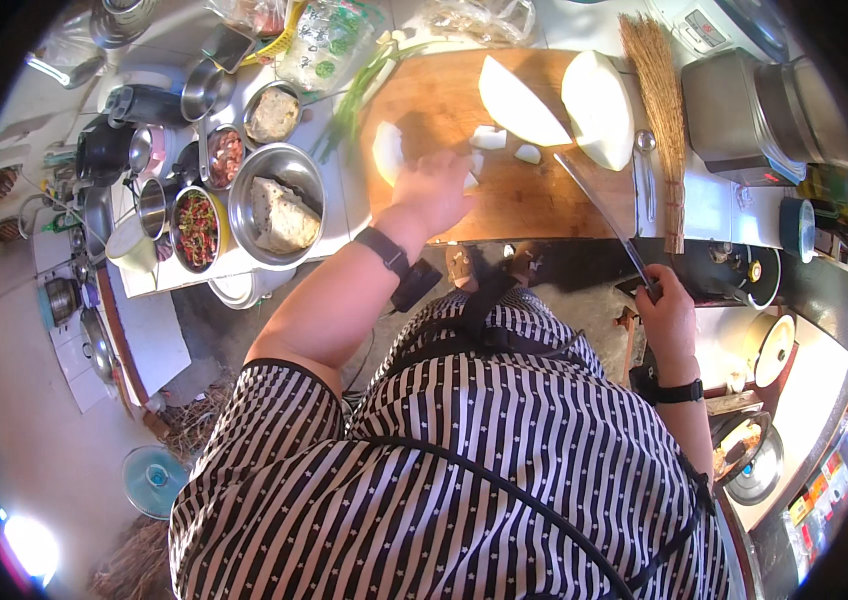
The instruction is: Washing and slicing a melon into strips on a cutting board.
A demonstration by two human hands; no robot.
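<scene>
My right hand (668, 307) grips the handle of a long kitchen knife (600, 210), whose blade reaches up over the front right of a wooden cutting board (529, 210). My left hand (431, 191) is over the board's left part, fingers curled down at pale cut pieces; whether it holds one I cannot tell. A curved white slice (388, 150) lies beside it at the left. Small white chunks (488, 137) are at its upper right, with another chunk (527, 154) nearer the knife tip. Farther back lie a large white wedge (518, 101) and a bigger pale melon-like piece (598, 109).
Left of the board are green onions (364, 90), a steel bowl with dough (317, 176), a bowl of chopped vegetables (226, 232) and a bowl of diced meat (242, 146). At the right lie a spoon (645, 180), a straw whisk broom (668, 127) and a steel container (720, 109).
</scene>
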